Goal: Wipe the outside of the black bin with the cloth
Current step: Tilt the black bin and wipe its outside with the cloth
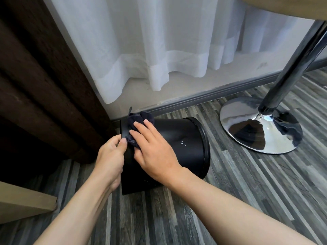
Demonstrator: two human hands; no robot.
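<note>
Black bin (177, 137) lies tipped on its side on the wood-grain floor (230, 200), rimmed opening toward the chrome pedestal base (251, 128), flat bottom toward the brown curtain (35, 76). Left hand (110, 156) grips the bottom edge, thumb on the outer wall, fingers curled out of sight behind. Right hand (154, 149), fingers spread flat, presses the dark cloth (137, 125) against the bin's upper wall near that same edge. Small white specks mark the wall just beyond the right hand.
</note>
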